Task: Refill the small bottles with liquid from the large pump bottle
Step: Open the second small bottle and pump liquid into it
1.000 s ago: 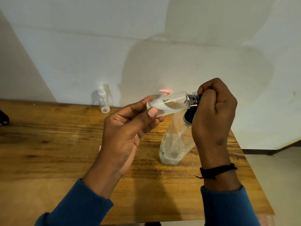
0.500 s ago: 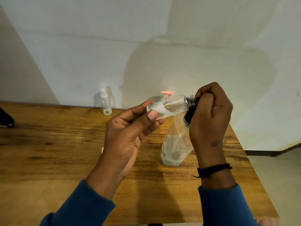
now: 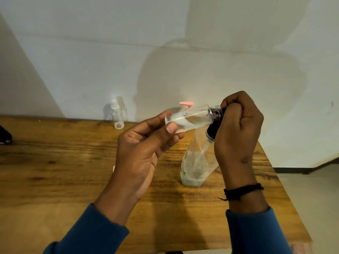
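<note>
My left hand [image 3: 145, 149] pinches a small clear bottle [image 3: 190, 118] by its base, holding it nearly level above the table, partly filled with liquid. Its threaded neck [image 3: 216, 111] points right into my right hand [image 3: 238, 129], whose curled fingers grip a black cap at the neck; most of the cap is hidden in the fist. Behind and below stands the large clear bottle [image 3: 196, 162] with a little liquid at its bottom. A pink pump nozzle [image 3: 186, 103] shows behind the small bottle. Another small clear bottle [image 3: 117, 114] stands by the wall.
The wooden table [image 3: 55, 171] ends at the right edge near my right wrist, with floor beyond. A dark object [image 3: 5, 136] lies at the far left edge. A white wall runs along the table's back.
The small bottle has tipped a little, and its neck shows more thread as my right hand works the cap. Both hands stay at about the same spot.
</note>
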A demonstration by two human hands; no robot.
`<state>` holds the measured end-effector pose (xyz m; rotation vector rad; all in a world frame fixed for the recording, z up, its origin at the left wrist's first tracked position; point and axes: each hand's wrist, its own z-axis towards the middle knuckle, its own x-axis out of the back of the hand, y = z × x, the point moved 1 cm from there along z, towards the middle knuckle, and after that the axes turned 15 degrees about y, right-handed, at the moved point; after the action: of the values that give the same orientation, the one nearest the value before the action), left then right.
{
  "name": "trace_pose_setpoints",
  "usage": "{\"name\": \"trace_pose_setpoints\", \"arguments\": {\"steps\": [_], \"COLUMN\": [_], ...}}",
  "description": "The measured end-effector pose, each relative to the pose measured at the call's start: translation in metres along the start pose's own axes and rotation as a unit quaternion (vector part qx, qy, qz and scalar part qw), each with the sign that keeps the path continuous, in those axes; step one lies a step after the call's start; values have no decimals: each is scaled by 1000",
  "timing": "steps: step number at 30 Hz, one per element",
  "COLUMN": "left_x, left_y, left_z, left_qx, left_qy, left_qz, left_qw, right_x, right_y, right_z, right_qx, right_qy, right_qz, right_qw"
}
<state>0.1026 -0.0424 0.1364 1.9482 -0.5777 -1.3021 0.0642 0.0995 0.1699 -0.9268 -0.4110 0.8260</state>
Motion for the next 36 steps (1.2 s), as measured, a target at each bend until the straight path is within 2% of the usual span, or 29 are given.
{"name": "trace_pose_setpoints", "arguments": {"steps": [36], "left_x": [-5], "left_y": [-4], "left_z": [-1], "left_qx": [1], "left_qy": [-6], "left_qz": [3], "left_qw": [1000], "right_x": [4], "right_y": [7], "right_z": [7], "right_qx": [48], "right_qy": [15], "right_qz": [-31], "right_qw": [998]}}
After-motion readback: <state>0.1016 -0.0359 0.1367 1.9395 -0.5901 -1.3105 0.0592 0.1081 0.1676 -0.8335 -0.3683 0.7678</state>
